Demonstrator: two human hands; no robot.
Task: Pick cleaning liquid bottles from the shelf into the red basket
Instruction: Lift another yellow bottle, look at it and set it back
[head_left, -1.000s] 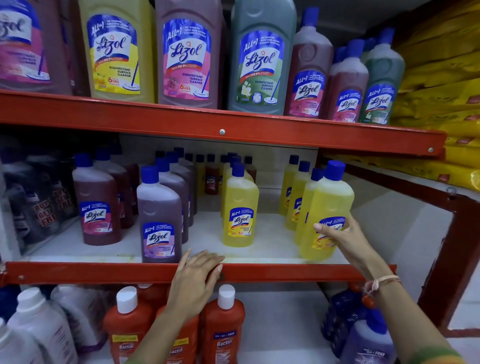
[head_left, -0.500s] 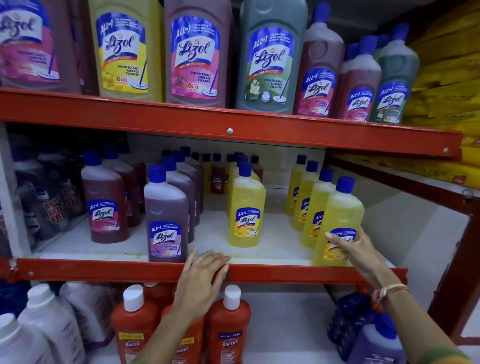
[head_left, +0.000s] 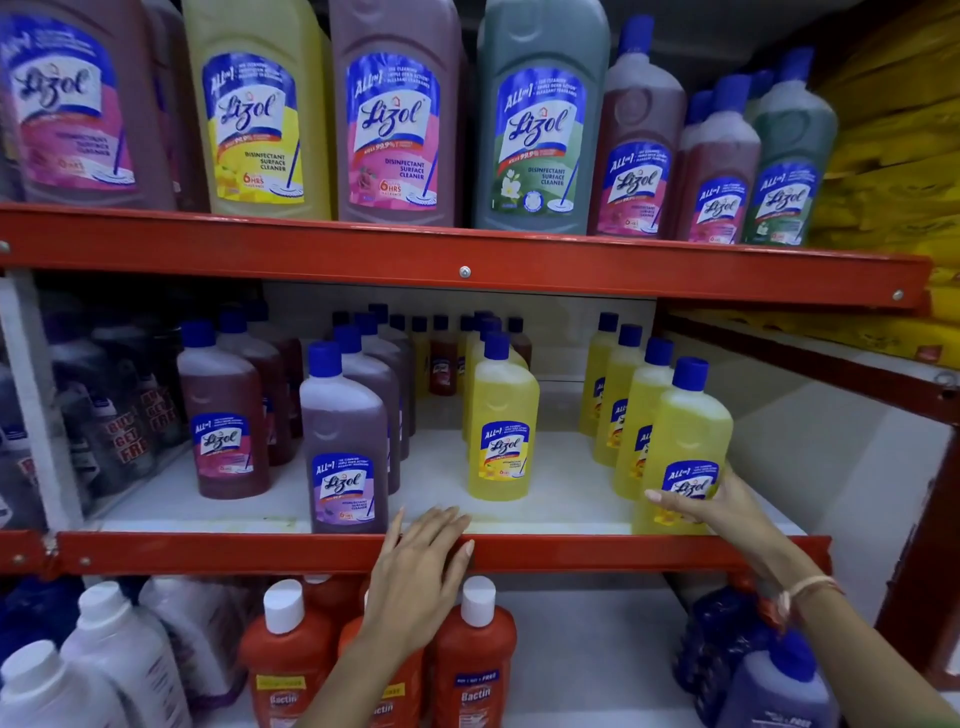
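While the right hand (head_left: 711, 506) wraps the lower body of the front yellow bottle (head_left: 688, 447), fingers curled across its label and thumb hidden behind, the bottle stands upright at the front edge of the middle shelf (head_left: 208, 553), near that shelf's right end. Behind it three more yellow bottles run back in a row toward the rear wall. The left hand (head_left: 421, 571) lies flat and spread on the shelf's red front rail, fingertips just over the edge, holding nothing (it looks like a brace). Further left along the same shelf stand another yellow bottle (head_left: 501, 431) and a purple bottle (head_left: 345, 452) at the front edge.

Judging by how full it is, the gripped bottle will be fairly heavy for its size, with liquid that shifts when tilted. Its plastic wall is probably stiff but smooth, and the glossy label may be slippery. A grasp around the waist, where the body narrows, seems safer than the cap. The red basket is not in view.
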